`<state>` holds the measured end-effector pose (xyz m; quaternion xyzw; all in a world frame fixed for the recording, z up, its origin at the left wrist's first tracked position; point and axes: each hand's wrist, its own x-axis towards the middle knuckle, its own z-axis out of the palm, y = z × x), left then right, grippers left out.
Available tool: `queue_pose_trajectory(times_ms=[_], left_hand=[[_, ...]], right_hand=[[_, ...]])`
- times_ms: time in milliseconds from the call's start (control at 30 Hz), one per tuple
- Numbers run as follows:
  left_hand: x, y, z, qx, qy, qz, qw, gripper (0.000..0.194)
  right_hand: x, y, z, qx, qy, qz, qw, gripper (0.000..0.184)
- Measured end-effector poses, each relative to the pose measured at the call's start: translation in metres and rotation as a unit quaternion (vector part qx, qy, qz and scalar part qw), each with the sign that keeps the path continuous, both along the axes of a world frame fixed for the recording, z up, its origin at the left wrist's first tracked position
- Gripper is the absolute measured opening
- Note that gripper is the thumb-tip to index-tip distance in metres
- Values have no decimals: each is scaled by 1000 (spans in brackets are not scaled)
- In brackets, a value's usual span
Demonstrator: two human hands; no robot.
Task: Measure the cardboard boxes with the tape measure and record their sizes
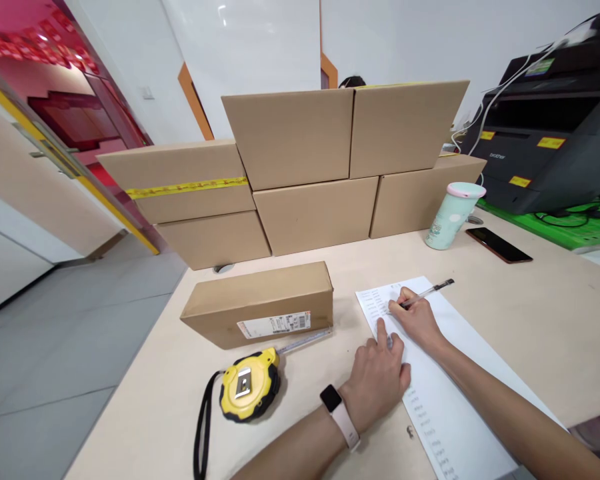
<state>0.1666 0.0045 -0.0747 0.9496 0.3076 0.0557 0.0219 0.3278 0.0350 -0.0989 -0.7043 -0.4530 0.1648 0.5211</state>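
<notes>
My right hand (417,320) is closed round a clear pen (433,291) with a black end, its tip at handwritten lines on a white sheet of paper (460,393). My left hand (377,373), with a smartwatch (337,413) on the wrist, rests on the left edge of the sheet. Its index finger points forward near the writing and its other fingers are partly bent and apart. To the left lies a yellow and black tape measure (250,385), its blade (305,340) pulled out along the front of a long cardboard box (260,303) with a white label (275,325).
Stacked cardboard boxes (315,213) form a wall along the table's back. A mint tumbler (450,217) and a dark phone (499,245) stand and lie at the right. Behind them a black printer (545,133) sits on a green surface. The top of a person's head (353,81) shows behind the boxes.
</notes>
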Motion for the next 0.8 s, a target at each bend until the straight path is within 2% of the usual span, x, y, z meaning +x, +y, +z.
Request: queue_pose_trajectory(times_ms=[800], left_hand=[[-1, 1, 1, -7, 5, -4, 1000, 44]], right_hand=[[2, 0, 2, -4, -19, -10, 1000, 27]])
